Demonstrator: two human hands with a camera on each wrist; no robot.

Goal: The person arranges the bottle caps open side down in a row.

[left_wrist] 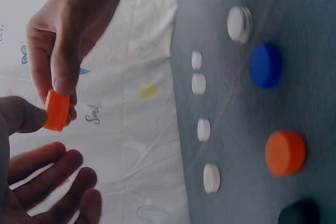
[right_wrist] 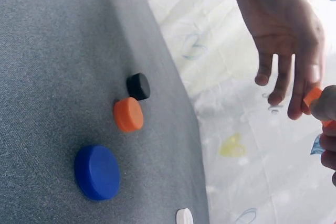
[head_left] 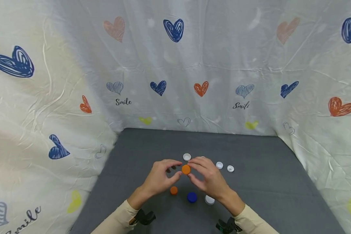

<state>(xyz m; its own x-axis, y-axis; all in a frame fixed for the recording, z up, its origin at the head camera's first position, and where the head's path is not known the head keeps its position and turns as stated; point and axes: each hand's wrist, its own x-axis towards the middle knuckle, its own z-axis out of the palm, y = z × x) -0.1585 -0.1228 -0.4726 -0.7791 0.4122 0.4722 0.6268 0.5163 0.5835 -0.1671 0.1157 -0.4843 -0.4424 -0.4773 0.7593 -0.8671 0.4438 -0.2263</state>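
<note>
Raised over the dark table, an orange bottle cap (head_left: 186, 169) is pinched between the thumb and fingers of my right hand (head_left: 207, 177). In the left wrist view the orange cap (left_wrist: 56, 110) shows edge-on. My left hand (head_left: 161, 177) faces it from the other side, thumb tip at the cap's edge and fingers spread apart. Below the hands lie a second orange cap (head_left: 174, 190), a blue cap (head_left: 192, 197) and a white cap (head_left: 209, 200). A black cap (right_wrist: 138, 86) sits beside the lower orange one, hidden in the head view.
Beyond the hands, several small white caps form a loose row, among them a white cap (head_left: 187, 157), another white cap (head_left: 219, 165) and a third white cap (head_left: 230, 168). A heart-printed curtain (head_left: 222, 65) encloses the grey tabletop (head_left: 266, 195) at the back and sides.
</note>
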